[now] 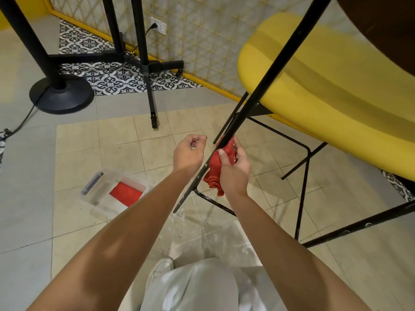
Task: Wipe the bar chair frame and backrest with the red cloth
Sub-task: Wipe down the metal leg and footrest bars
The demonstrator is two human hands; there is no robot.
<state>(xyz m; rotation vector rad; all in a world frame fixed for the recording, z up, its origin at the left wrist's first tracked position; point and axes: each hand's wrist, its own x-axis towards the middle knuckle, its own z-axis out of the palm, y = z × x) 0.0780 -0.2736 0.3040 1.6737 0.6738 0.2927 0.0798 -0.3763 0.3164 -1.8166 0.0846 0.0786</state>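
Red cloth (214, 169) sits bunched around one black leg (269, 72) of the bar chair, roughly at mid-frame and just right of centre. The right hand (234, 170) grips it there: the fingers curl over the far side of the wad and the thumb presses on its near face, so the fabric is clamped onto the tube, with loose folds hanging below the palm.

The move ahead turns on the leg's long axis. It slants from the far right, where it passes in front of the yellow padding (325, 86), down to the near left, ending at a foot on the tiled floor. Above the grip lies the longer stretch, rising toward the padding; below it a shorter, paint-flecked stretch drops to the foot, where the low footrest bar (215, 204) lies just beside the leg. A wiping stroke would probably have to slide along that diagonal rather than straight up or down.

The right forearm reaches in from the near right, with the wrist bent so the palm faces the tube. The left hand (188, 153) hovers just left of the leg, apart from it, fingers curled toward the palm and holding nothing. It is close enough to steady the frame. A clear plastic box (101, 205) lies on the floor to the left.
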